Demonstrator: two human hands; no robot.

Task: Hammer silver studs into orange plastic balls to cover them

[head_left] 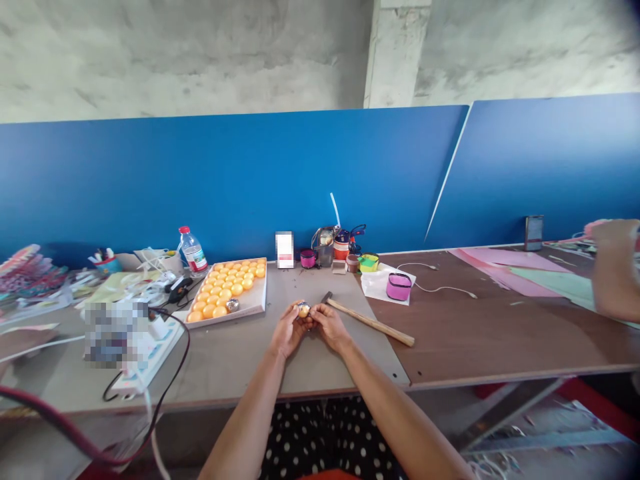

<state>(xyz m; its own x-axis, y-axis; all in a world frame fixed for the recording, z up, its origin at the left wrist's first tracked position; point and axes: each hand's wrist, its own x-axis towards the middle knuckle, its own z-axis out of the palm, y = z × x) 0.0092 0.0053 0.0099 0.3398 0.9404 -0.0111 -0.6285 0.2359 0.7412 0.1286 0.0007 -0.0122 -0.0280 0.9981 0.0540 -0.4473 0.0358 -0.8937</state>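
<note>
The left hand (290,328) and the right hand (327,321) are drawn together over the table (320,360), fingers closed on one ball (303,309), orange with shiny silver on part of its surface. The left hand cups it; the right thumb and fingers pinch at its three o'clock edge, where the finest detail is too small to tell. Taking the ball as the centre of the dial and twelve as straight ahead, a hammer (373,322) lies just beside the right hand, its head at two o'clock and its wooden handle slanting down between three and four. At nine to ten sits a shallow tray (256,300) of orange balls (226,293), with one silver ball (233,305) near its front edge. A bottle (194,251) with a red cap stands past the tray at ten. A power strip (165,350) lies between eight and nine. At twelve, by the blue panel (280,180), is a small purple pot (308,259); at one, a red cup (341,250). A pink box (399,288) rests on white paper (373,283) between two and three, with pink sheets (493,267) farther out. Well apart, at three, another person's arm (616,273) reaches in.
</note>
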